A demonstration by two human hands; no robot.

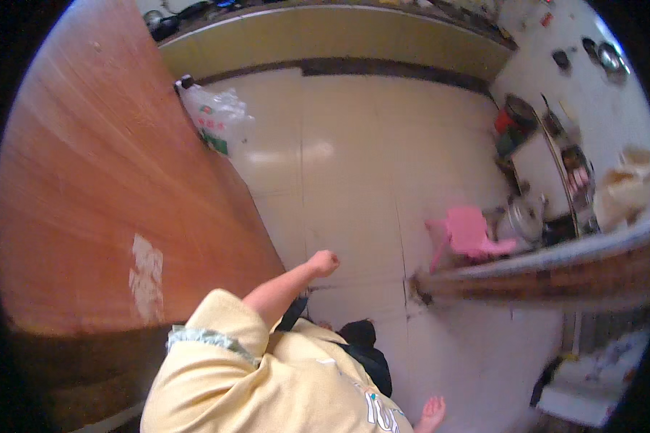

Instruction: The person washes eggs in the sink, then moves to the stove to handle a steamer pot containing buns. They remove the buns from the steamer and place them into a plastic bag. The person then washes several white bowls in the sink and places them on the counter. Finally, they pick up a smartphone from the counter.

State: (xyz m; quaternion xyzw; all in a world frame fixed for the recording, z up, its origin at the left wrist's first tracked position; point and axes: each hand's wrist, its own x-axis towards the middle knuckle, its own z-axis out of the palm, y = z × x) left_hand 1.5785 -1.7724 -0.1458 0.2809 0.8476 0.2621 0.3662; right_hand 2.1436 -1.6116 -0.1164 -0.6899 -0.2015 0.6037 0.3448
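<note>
My left hand [324, 263] hangs in front of me over the tiled floor [346, 205], its fingers curled into a loose fist with nothing seen in them. Its nearest neighbour is the edge of a brown wooden door [97, 178], which stands apart from it on the left. Low in the view, my right hand [433, 409] is beside my body, fingers slightly bent and apart, holding nothing visible. My yellow sleeve [222, 335] has a pale ruffled band. Below my torso, a dark shoe [360, 333] shows on the floor.
A white plastic bag [216, 116] sits by the door's far edge. On the right are a pink plastic chair [466, 230], a metal pot [522, 219], a red bucket [506, 122] and a wall end [482, 284]. A long counter [336, 40] spans the far side.
</note>
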